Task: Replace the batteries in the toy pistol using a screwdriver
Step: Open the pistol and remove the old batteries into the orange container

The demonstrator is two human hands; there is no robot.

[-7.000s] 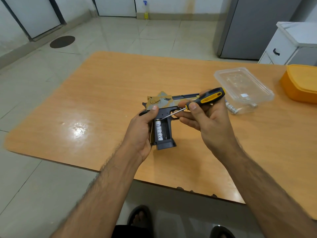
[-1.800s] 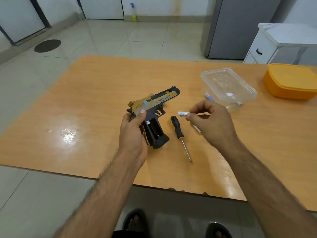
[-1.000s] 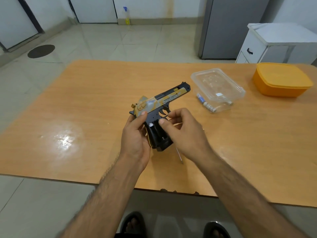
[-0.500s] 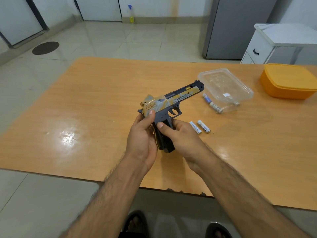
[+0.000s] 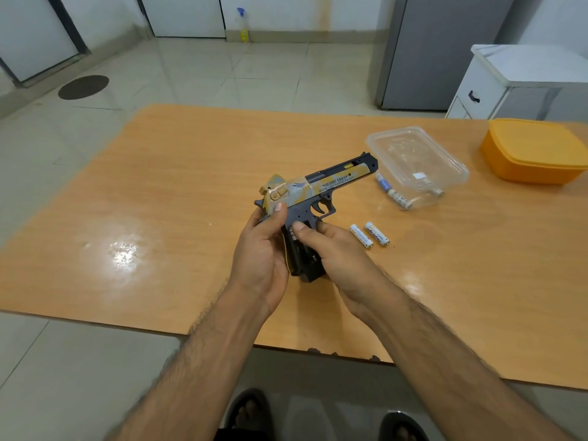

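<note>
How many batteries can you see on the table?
4, I think. Two white batteries lie side by side right of the right hand. Two more lie beside or under the clear container. Others may be hidden inside the toy pistol.

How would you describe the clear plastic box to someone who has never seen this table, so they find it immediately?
On the wooden table, look at the far right part, just past the muzzle of the toy pistol. The clear plastic box sits there, with a few batteries at its near edge. Unlike the orange box farther right, it is transparent.
</note>
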